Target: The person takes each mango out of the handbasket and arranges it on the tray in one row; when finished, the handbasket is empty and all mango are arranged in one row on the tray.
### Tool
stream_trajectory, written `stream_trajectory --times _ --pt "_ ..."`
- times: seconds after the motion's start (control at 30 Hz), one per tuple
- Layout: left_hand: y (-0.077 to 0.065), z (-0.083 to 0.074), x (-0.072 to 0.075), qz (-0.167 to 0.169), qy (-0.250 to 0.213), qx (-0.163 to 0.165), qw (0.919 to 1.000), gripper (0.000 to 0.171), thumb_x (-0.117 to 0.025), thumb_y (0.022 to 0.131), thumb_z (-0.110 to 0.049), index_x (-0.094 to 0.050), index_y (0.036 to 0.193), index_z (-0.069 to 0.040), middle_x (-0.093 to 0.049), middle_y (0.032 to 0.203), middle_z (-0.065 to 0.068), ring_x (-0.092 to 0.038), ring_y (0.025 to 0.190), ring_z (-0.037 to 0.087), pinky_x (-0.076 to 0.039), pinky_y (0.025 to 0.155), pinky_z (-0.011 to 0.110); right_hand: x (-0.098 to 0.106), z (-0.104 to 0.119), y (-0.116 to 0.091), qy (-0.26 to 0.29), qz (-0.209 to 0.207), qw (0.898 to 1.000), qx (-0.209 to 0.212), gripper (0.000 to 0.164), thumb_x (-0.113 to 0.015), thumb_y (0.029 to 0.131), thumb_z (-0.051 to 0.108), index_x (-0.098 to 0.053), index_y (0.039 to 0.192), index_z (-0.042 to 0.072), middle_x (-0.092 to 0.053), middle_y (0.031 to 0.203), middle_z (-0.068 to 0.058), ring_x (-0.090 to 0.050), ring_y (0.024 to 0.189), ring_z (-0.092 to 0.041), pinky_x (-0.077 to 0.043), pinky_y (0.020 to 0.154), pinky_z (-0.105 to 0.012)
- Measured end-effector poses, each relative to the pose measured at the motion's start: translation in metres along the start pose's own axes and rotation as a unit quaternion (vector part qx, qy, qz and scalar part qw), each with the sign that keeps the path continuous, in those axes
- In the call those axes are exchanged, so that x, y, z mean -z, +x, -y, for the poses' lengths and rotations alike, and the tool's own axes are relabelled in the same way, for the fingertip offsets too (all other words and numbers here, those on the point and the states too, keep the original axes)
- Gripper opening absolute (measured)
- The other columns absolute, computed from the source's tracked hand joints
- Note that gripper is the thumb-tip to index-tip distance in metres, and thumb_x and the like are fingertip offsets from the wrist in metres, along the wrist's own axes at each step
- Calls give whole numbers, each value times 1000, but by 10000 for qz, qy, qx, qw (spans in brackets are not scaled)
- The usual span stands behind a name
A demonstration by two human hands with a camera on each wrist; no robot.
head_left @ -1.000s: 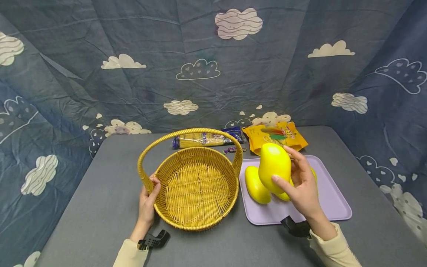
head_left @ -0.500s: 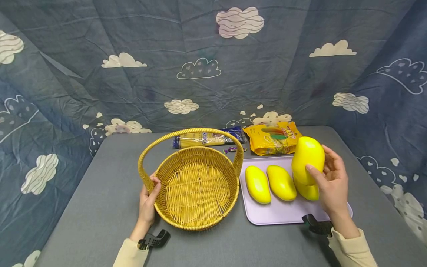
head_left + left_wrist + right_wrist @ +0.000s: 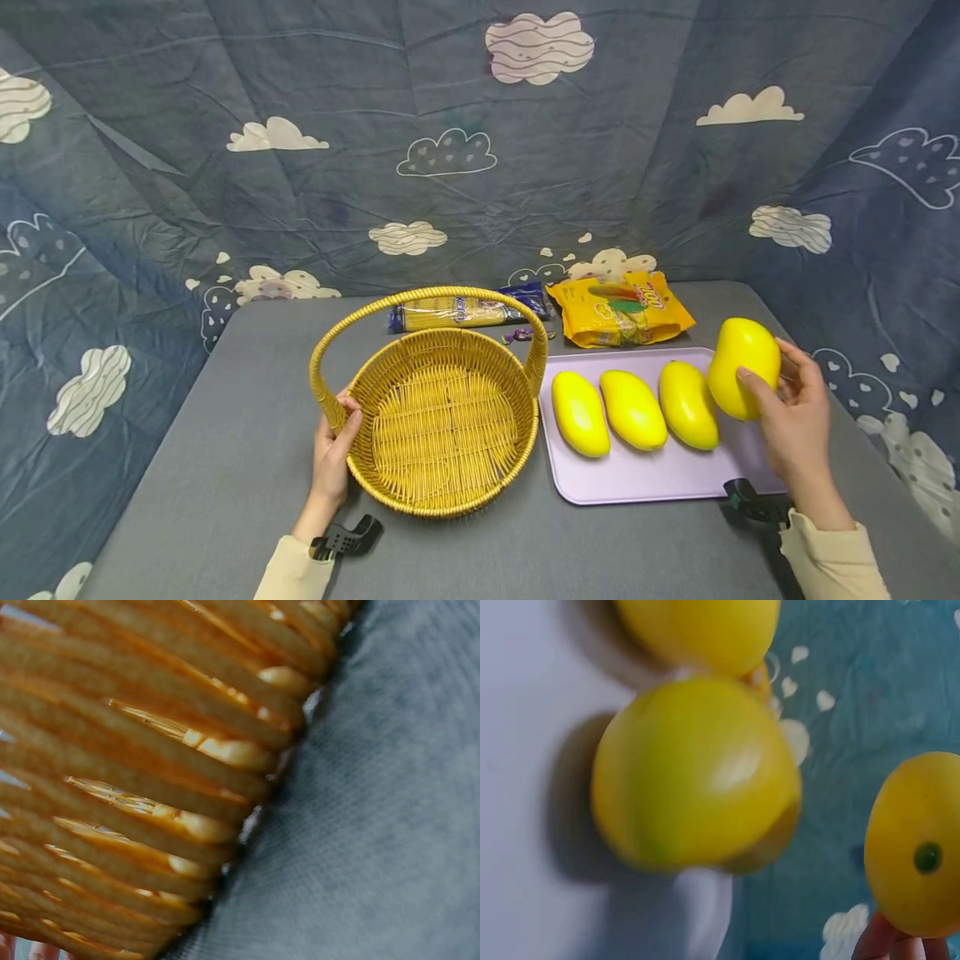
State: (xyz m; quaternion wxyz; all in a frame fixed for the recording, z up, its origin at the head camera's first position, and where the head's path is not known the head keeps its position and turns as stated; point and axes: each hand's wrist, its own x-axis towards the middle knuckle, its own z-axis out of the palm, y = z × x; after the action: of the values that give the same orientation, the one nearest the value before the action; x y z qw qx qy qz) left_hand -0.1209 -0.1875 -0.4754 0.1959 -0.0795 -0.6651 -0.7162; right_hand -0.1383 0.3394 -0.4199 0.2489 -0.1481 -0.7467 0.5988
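My right hand [image 3: 801, 421] grips a yellow mango [image 3: 744, 367] above the right end of a lilac tray [image 3: 622, 487]. In the right wrist view this held mango [image 3: 919, 844] shows a small green stem spot, with fingertips under it. Three more mangoes lie side by side on the tray: a left one [image 3: 581, 414], a middle one [image 3: 633, 410] and a right one [image 3: 687, 405]. My left hand [image 3: 333, 454] holds the left rim of a round wicker basket [image 3: 450, 425], near the foot of its tall handle. Only woven basket wall [image 3: 150, 772] fills much of the left wrist view.
Behind the basket lies a pack of spaghetti [image 3: 457, 314] in blue-ended wrap. A small purple wrapped candy [image 3: 525, 336] is close by. A yellow bag [image 3: 622, 308] stands behind the tray. Cloud-printed dark cloth [image 3: 450, 208] hangs at the back and sides of the grey table [image 3: 225, 417].
My right hand has carried its mango rightward across the tray, uncovering the mangoes beneath its path. The left hand and the basket have stayed in place.
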Motion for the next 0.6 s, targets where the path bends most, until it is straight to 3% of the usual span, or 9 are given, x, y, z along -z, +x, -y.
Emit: stream_trajectory --times 0.17,0.3,0.43,0.6 --pt "0 1 0 -11 -20 5 10000 16 -46 96 2 -42 106 14 -43 130 26 -36 127 24 -23 106 26 21 -49 28 -1107 188 9937 -51 62 -69 88 25 -40 142 32 -43 123 7 -42 102 -8 -39 78 -13" --pt "0 2 1 -18 -14 -40 10000 15 -46 95 2 -43 104 13 -43 130 26 -36 127 24 -23 106 27 34 -76 45 -1526 368 9874 -217 66 -71 86 34 -37 143 35 -42 120 8 -40 99 -8 -39 71 -11" --pt "0 2 1 -15 -28 -71 10000 15 -46 95 2 -43 104 14 -44 128 27 -36 127 25 -23 106 27 39 -84 51 -1843 570 9797 -542 69 -68 85 43 -35 145 33 -40 117 5 -37 97 -12 -40 66 -9" --pt "0 2 1 3 -12 -78 10000 15 -46 95 2 -44 104 13 -43 129 26 -35 128 25 -22 107 27 38 -74 46 -2120 820 9695 -914 76 -64 86 50 -29 149 26 -37 129 -11 -37 105 -24 -44 67 -14"
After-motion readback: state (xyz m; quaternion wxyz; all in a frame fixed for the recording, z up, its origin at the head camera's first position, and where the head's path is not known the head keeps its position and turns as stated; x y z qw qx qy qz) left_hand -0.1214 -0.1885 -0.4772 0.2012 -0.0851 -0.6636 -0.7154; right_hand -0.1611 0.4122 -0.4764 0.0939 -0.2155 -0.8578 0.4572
